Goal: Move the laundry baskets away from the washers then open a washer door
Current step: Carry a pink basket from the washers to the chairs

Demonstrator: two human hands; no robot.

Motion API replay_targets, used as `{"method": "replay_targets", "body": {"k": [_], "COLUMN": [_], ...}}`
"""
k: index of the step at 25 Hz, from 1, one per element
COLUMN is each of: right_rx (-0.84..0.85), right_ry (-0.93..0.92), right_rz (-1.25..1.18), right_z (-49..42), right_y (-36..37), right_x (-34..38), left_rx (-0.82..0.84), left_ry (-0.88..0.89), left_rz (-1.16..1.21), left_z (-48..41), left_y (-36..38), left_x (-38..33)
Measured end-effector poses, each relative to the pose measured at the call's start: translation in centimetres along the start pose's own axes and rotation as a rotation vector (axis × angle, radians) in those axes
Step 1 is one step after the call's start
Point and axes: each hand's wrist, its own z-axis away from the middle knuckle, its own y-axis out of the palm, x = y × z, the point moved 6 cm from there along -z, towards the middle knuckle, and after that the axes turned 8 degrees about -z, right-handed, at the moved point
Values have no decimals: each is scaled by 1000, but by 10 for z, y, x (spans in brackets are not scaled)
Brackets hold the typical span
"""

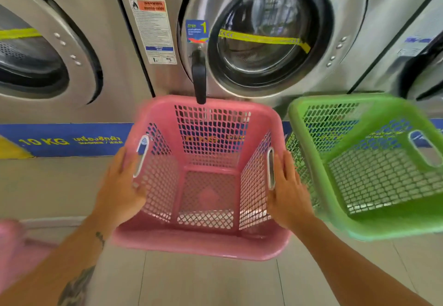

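An empty pink mesh laundry basket point(201, 243) sits in front of the middle washer. My left hand point(119, 188) presses against its left side by the handle slot, and my right hand point(287, 190) presses against its right side. Beside it on the right stands an empty green basket point(374, 224), touching or nearly touching my right hand. The middle washer's round steel door point(268, 37) is closed, and its black handle point(199, 77) hangs down just above the pink basket's far rim.
Another washer door point(40, 49) is at the left and part of a third point(426, 75) at the right. A blue "10 KG" strip point(60, 140) runs along the base. A blurred pink object point(12, 250) lies at the lower left on the tiled floor point(211, 284).
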Motion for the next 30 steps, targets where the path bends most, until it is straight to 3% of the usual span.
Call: {"method": "replay_targets", "body": {"k": [6,12,17,23,30], "right_rx": [5,-33,-44,49,224], "right_ry": [10,13,-70,-64,-83], "right_rz": [-19,-50,-107,-21,59], "right_z": [-8,25,100,149,160], "right_y": [11,22,47,73,132], "right_x": [-9,7,36,71,89], "left_rx": [-106,-119,-227,-189,-90], "left_ry": [1,-47,-92,-247,-363], "left_rz": [-231,-176,-63,9,-7], "left_z": [8,54,136,212,254], "left_y": [6,-4,-27,-38,1], "left_x": [7,26,76,129,180]}}
